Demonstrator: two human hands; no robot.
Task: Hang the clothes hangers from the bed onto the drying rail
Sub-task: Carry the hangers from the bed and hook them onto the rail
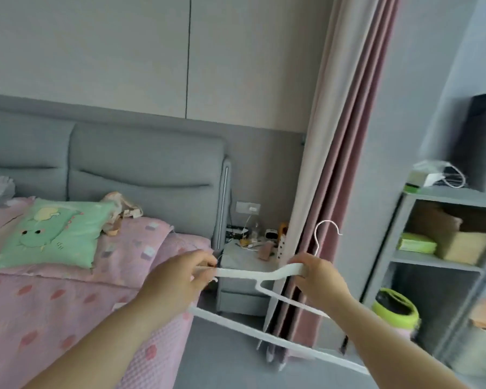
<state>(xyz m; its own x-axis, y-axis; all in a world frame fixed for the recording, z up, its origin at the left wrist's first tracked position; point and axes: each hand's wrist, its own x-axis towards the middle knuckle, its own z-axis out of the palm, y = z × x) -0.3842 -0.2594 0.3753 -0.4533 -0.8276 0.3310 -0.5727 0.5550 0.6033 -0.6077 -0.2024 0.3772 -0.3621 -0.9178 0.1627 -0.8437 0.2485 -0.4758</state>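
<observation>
A white clothes hanger [244, 273] is held in the air beside the bed [76, 299], its wire hook [324, 231] pointing up. My left hand [177, 279] pinches the hanger's left shoulder end. My right hand [317, 279] grips the hanger near the base of the hook. The hanger's long lower bar [264, 335] slants down to the right beneath both forearms. No drying rail is in view.
A green cartoon pillow [54, 234] lies on the pink bedspread. A cluttered grey nightstand [247, 265] stands by the headboard. Pink curtains [340, 164] hang behind the hanger. A grey shelf unit [443, 265] with boxes and a green-lidded jar [396, 310] is at right.
</observation>
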